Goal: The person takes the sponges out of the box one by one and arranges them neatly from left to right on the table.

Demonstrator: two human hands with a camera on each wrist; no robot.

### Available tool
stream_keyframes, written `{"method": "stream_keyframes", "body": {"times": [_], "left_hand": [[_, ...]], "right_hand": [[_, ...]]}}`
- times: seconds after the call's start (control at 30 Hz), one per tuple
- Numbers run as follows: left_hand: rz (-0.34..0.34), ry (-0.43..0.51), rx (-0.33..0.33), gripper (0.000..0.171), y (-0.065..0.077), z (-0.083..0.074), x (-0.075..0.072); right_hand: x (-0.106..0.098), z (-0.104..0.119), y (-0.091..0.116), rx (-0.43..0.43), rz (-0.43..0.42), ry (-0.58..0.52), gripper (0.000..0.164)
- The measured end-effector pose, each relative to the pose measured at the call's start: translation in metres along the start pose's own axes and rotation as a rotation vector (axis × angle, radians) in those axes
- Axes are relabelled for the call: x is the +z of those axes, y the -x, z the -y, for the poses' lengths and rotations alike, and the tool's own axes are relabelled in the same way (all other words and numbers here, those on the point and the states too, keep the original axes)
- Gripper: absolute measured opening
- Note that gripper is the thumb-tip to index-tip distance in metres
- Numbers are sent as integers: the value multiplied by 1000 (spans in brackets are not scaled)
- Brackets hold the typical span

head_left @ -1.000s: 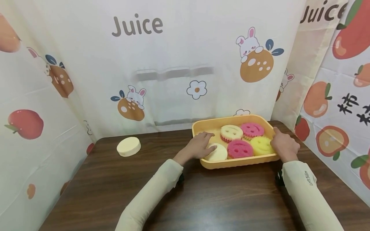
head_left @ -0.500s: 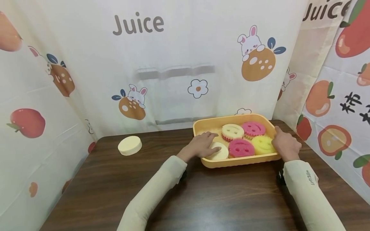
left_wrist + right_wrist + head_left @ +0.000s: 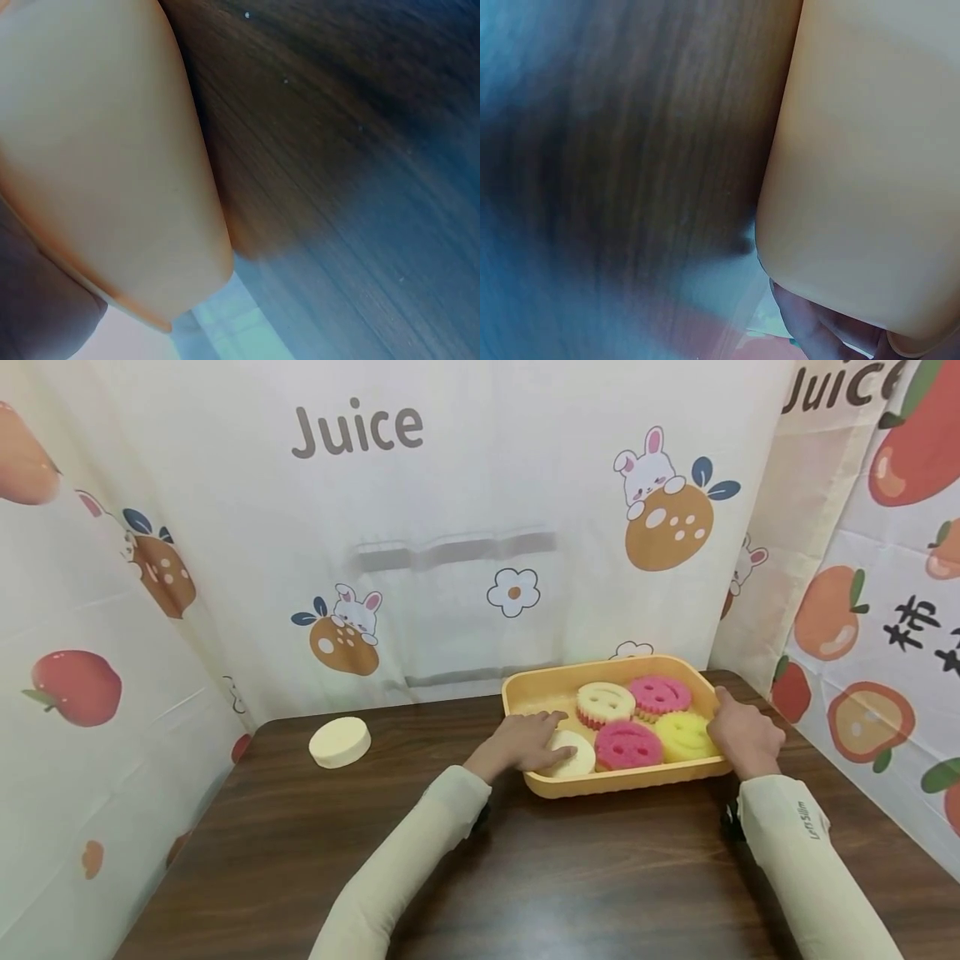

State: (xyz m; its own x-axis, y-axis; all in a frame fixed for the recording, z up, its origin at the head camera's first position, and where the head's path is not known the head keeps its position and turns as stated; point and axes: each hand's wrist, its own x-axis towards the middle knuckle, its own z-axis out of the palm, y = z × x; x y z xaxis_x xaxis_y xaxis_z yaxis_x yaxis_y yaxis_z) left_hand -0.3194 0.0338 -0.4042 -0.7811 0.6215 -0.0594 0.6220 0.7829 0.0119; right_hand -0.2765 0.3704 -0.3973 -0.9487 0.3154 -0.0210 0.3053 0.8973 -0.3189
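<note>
A yellow-orange tray stands on the table at the back right, holding several round sponges with smiling faces cut in them. My left hand reaches over its left wall, fingers spread, the thumb lying across a cream sponge. Contact there cannot be judged. At the right end, my right hand grips the tray's rim, fingers curled at the outside. The left wrist view shows the tray's wall with part of the hand at its rim; in the right wrist view, fingers show below the tray's wall.
Beside the cream sponge are a pink sponge and a yellow sponge. Behind them lie a cream-and-red sponge and another pink sponge. A plain cream disc lies alone at the table's back left. Printed curtains enclose the table.
My left hand has shifted slightly to the right, and its thumb lies further over the cream sponge. The right hand keeps its hold on the tray; the head view has moved a little.
</note>
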Motion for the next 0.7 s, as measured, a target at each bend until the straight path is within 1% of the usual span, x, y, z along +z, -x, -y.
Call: {"method": "stream_keyframes", "body": {"times": [0.3,0.53,0.7], "left_hand": [[45,-52,5,72,1,-1,-2],[48,-55,34,68,0,-1,-3],[56,-59,28,69,-1,0,-1]], "right_hand": [[-1,1,1,1,12,-3,57],[-3,0,1,1,11,-5,57],[-1,-1,1,-2,14,-12,57]]}}
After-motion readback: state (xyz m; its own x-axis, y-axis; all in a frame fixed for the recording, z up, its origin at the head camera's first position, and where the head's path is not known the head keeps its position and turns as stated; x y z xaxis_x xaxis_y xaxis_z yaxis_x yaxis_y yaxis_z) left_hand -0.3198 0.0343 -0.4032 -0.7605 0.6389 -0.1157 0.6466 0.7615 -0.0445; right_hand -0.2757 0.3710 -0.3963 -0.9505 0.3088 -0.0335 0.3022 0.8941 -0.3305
